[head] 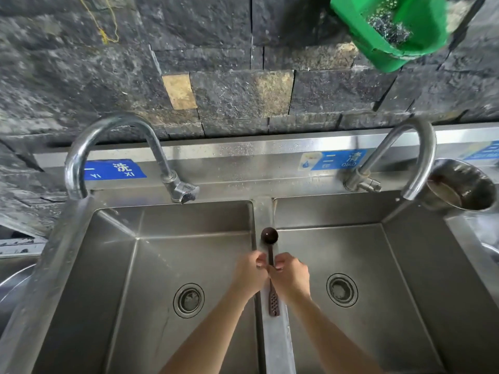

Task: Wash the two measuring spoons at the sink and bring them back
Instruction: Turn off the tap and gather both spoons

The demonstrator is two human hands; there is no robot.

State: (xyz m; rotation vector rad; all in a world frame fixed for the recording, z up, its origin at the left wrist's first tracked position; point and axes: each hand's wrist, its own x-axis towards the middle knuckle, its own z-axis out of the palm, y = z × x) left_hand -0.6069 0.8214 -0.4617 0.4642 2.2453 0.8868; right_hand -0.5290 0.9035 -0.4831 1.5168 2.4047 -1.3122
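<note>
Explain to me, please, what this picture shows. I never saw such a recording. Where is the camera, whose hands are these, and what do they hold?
No machine is here: a person wears a camera on the head, so the single picture looks down along both arms. Below is a steel double sink with a left tap and a right tap. The left hand and the right hand both pinch the handle of a dark brown measuring spoon above the divider between the basins. Whether a second spoon lies against it, I cannot tell. A green basket hangs on the wall; a metal bowl stands at the right.
</note>
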